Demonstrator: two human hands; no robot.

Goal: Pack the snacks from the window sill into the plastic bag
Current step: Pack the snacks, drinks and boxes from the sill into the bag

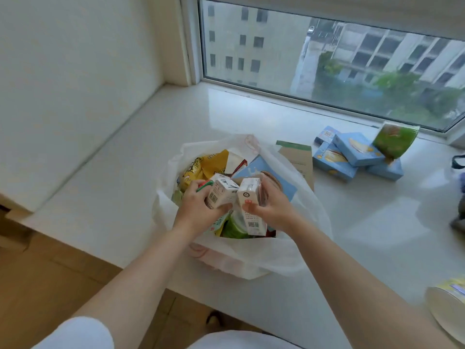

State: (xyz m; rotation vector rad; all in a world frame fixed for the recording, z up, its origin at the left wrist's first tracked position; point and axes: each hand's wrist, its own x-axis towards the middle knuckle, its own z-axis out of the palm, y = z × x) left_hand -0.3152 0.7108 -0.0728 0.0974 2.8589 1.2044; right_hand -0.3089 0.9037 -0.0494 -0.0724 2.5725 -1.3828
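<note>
Both forearms reach over the white plastic bag standing open on the window sill. Left hand has its fingers curled round a small white carton; right hand pinches a second carton, both above the bag's snacks. Blue snack boxes and a green packet lie on the sill to the right.

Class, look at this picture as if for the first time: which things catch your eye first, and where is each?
First, the two hands over the open plastic bag in the middle of the sill: the left hand and the right hand each hold a small white carton. Next, the pile of blue boxes on the sill to the right, with a green packet leaning on top.
</note>
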